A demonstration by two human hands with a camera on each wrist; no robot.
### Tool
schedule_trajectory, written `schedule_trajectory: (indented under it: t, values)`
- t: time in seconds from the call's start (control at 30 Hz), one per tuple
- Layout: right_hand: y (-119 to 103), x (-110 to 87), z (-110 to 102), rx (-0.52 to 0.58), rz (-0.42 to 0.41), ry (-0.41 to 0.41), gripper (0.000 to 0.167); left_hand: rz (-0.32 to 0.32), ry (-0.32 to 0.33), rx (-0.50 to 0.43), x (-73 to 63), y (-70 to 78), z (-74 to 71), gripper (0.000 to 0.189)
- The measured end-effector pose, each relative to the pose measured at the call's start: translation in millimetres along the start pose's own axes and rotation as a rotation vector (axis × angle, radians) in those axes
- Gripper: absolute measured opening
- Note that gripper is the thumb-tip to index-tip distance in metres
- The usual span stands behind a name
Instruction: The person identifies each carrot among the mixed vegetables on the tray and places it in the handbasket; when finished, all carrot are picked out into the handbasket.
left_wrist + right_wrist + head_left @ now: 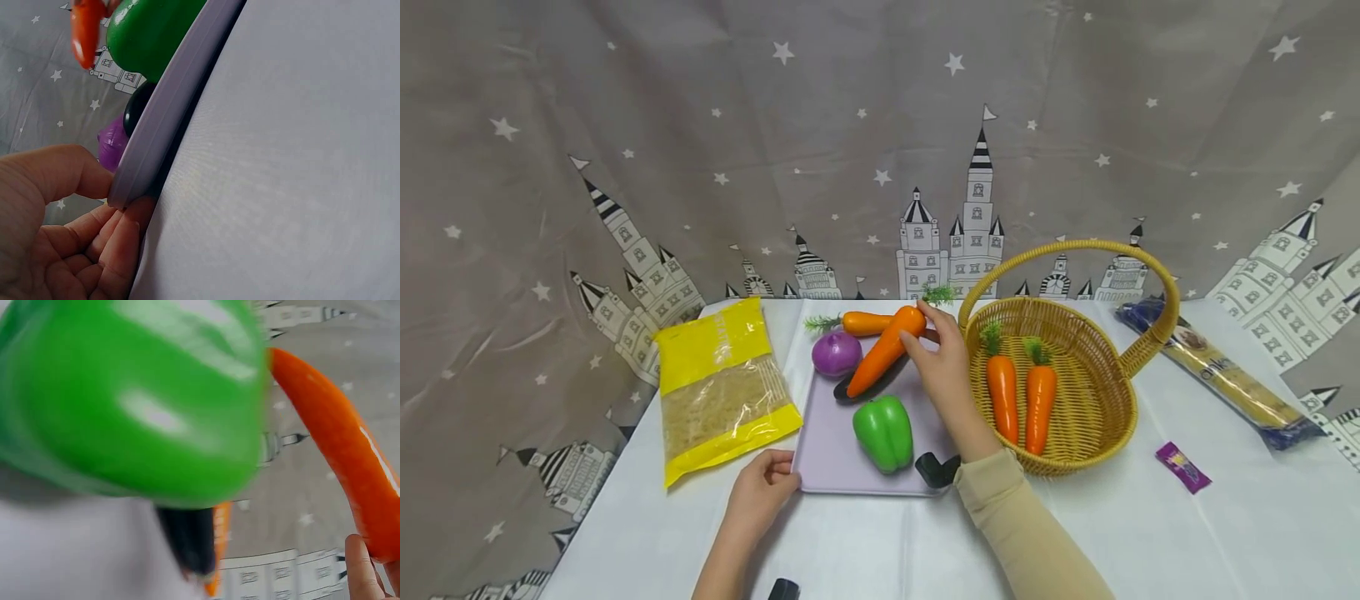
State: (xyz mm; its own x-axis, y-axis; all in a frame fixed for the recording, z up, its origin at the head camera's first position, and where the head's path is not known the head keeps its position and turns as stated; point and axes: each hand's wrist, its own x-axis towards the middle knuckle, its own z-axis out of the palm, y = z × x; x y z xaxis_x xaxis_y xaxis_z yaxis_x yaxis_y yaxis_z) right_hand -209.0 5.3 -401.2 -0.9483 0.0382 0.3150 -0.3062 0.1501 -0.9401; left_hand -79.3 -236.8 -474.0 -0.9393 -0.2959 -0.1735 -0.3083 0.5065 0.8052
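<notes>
My right hand [942, 358] pinches an orange carrot [887, 352] by its thick leafy end, tip slanting down to the left over the lavender tray [831, 458]. In the right wrist view the carrot [340, 437] hangs apart from the green bell pepper [137, 400]. My left hand [762, 492] grips the tray's near left corner, thumb above and fingers underneath, as the left wrist view shows. On the tray lie the bell pepper [883, 433], a purple onion [837, 354], a second carrot [859, 323] at the back and a dark eggplant [844, 390], partly hidden under the held carrot.
Right of the tray stands a wicker basket [1093, 400] with a tall handle; two carrots [1002, 400] lie inside. A yellow pasta bag [722, 392] lies to the left. Beyond the basket are a spaghetti pack [1225, 371] and a small purple packet [1183, 467]. A curtain hangs behind.
</notes>
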Motion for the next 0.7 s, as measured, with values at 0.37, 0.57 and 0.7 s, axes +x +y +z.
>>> schedule_trajectory:
  t: [0.37, 0.57, 0.7]
  values:
    - [-51.7, -14.3, -24.1, 0.208, -0.054, -0.011, 0.051, -0.013, -0.004, -0.020, -0.5, 0.1, 0.2, 0.033]
    - [-66.1, -25.1, -45.5, 0.237, -0.062, 0.028, 0.050, -0.005, -0.007, -0.013, -0.3, -0.3, -0.3, 0.033]
    - [-70.5, -32.0, -63.9, 0.253, -0.058, 0.045, 0.051, -0.008, -0.007, -0.007, 0.5, -0.7, 0.3, 0.033]
